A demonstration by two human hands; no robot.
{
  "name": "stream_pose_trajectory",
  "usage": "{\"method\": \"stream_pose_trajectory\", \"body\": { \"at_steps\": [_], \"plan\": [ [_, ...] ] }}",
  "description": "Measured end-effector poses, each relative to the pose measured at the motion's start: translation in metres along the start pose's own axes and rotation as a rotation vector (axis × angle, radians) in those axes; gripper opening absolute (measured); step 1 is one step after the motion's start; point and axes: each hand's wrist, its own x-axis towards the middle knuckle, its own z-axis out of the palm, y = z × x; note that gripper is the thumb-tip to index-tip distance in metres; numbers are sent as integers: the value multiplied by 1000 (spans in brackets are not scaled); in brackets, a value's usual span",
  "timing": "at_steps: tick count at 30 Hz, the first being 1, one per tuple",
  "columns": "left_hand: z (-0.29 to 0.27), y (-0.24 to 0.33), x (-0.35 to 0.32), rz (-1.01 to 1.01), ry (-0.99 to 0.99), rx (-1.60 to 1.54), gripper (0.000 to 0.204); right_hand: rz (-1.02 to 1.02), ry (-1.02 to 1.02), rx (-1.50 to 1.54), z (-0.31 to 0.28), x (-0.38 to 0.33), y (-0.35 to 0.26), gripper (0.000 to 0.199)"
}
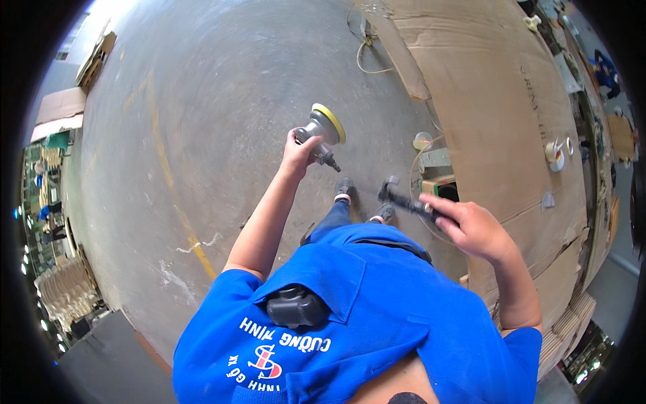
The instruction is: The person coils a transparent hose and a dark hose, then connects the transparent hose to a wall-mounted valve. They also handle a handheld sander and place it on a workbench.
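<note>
My left hand (299,153) is closed round the grey body of a palm-sized air sander (317,132). The sander's round, yellow-edged pad faces up and away to the right, and its dark hose fitting (330,160) points down toward my feet. In my right hand (469,227) is a black hammer-like tool (406,201), gripped by its handle, with its head toward the middle and a pale end piece on it. Some blur on this tool hides its exact kind. Both tools are held in the air above the floor, apart from each other.
A cardboard-covered table (491,101) runs along the right, with tape rolls (556,156) on it. A thin hose (369,54) hangs by its far edge. Under it stands a box (439,184). The grey floor has a yellow line (161,145). A person (605,73) is far right.
</note>
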Motion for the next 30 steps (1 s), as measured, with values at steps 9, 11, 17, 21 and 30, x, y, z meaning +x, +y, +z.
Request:
{"method": "stream_pose_trajectory", "body": {
  "at_steps": [9,11,17,21,30],
  "plan": [
    [-6,-1,-4,634,52,494,57,43,284,-97,-1,37,-18,46],
    [-7,4,-6,772,76,582,58,-18,138,-133,5,41,-22,43],
    [-9,5,-6,855,142,533,58,-16,197,-110,19,43,-22,46],
    [-8,-5,-2,445,162,-62,62,-23,241,-141,30,36,-18,47],
    [-21,-17,0,125,-61,-616,45,-23,183,18,50,26,-3,47]
  ]
}}
